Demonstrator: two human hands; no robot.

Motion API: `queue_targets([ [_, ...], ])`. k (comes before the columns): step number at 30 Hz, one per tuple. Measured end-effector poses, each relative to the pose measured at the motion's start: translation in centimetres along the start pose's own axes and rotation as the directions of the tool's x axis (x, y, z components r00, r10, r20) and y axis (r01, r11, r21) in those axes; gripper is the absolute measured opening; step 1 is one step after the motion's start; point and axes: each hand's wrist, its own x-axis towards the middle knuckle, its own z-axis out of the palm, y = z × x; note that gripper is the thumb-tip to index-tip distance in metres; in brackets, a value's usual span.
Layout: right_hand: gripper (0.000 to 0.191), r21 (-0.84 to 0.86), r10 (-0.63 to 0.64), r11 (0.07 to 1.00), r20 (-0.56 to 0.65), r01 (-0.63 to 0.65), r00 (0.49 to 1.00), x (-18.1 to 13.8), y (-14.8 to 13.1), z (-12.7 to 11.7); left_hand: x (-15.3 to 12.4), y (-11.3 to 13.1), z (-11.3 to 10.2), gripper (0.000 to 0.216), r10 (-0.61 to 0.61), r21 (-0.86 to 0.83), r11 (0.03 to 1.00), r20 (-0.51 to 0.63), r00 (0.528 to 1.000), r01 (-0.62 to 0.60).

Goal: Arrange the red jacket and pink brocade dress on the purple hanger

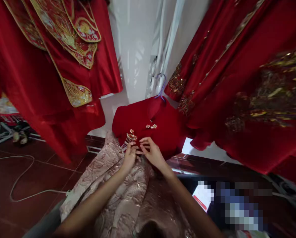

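Note:
A red jacket top (160,127) on a purple hanger (161,86) lies in front of me over a pale pink brocade skirt (118,195). Gold clasps (151,126) sit at its chest, and a gold tasselled ornament (129,138) hangs at its left side. My left hand (129,156) pinches the jacket's front edge just below that ornament. My right hand (152,152) meets it there, fingers pinching the same edge of red cloth.
Red embroidered gowns hang at left (51,66) and right (249,99), close on both sides. A white wall (138,49) stands behind. A white cable (21,175) loops over the dark red tiled floor at left. A white card (203,195) lies at lower right.

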Motion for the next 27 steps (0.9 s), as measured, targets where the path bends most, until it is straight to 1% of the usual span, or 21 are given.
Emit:
queue_targets([
  [2, 0.020, -0.104, -0.011, 0.995, -0.091, 0.001, 0.996, -1.0, 0.4, 0.5, -0.1, -0.2, 0.1, 0.034, 0.014, 0.050, 0.999, 0.009, 1.000, -0.014],
  [5, 0.027, -0.235, -0.045, 0.972, -0.168, 0.004, 0.985, -2.4, 0.9, 1.1, 0.0, 0.0, 0.0, 0.029, 0.057, 0.140, 0.988, 0.046, 0.997, -0.063],
  [7, 0.034, -0.290, -0.060, 0.957, -0.169, 0.008, 0.984, -3.0, 1.1, 1.4, 0.2, 0.5, -0.4, 0.024, 0.101, 0.214, 0.970, 0.075, 0.992, -0.115],
  [9, 0.039, -0.299, -0.039, 0.954, -0.160, -0.010, 0.986, -3.4, 1.0, 1.7, 0.4, 1.0, -0.7, 0.018, 0.181, 0.318, 0.928, 0.072, 0.981, -0.195],
  [11, 0.042, -0.304, -0.013, 0.952, -0.184, -0.045, 0.983, -3.6, 0.8, 2.0, 0.6, 1.5, -1.0, 0.015, 0.284, 0.440, 0.851, 0.074, 0.956, -0.287],
  [14, 0.049, -0.353, 0.011, 0.930, -0.244, -0.099, 0.970, -3.5, 0.7, 2.7, 0.5, 2.0, -1.0, 0.013, 0.405, 0.581, 0.711, 0.122, 0.906, -0.396],
  [15, 0.048, -0.375, 0.015, 0.920, -0.262, -0.116, 0.965, -3.4, 0.7, 2.9, 0.4, 2.1, -0.9, 0.013, 0.444, 0.621, 0.659, 0.133, 0.886, -0.424],
  [17, 0.039, -0.411, 0.029, 0.899, -0.289, -0.152, 0.957, -3.3, 1.1, 3.1, 0.2, 2.3, -0.8, 0.019, 0.525, 0.694, 0.552, 0.141, 0.839, -0.462],
  [19, 0.025, -0.432, 0.046, 0.884, -0.301, -0.180, 0.952, -3.1, 1.6, 2.9, 0.1, 2.4, -0.8, 0.029, 0.585, 0.738, 0.477, 0.138, 0.799, -0.477],
  [20, 0.020, -0.440, 0.055, 0.878, -0.299, -0.189, 0.953, -3.1, 1.9, 2.6, 0.0, 2.4, -0.8, 0.035, 0.601, 0.746, 0.462, 0.135, 0.788, -0.480],
  [22, 0.017, -0.464, 0.079, 0.861, -0.287, -0.211, 0.955, -3.0, 2.5, 1.7, 0.0, 2.2, -0.9, 0.044, 0.608, 0.746, 0.460, 0.131, 0.783, -0.482],
  [24, 0.017, -0.500, 0.137, 0.824, -0.281, -0.267, 0.950, -2.9, 3.0, 0.4, 0.1, 1.8, -1.1, 0.051, 0.596, 0.739, 0.474, 0.130, 0.792, -0.478],
  [27, 0.017, -0.516, 0.276, 0.777, -0.238, -0.362, 0.931, -2.8, 3.6, -1.5, 0.3, 0.9, -1.2, 0.058, 0.569, 0.728, 0.514, 0.106, 0.815, -0.454],
])
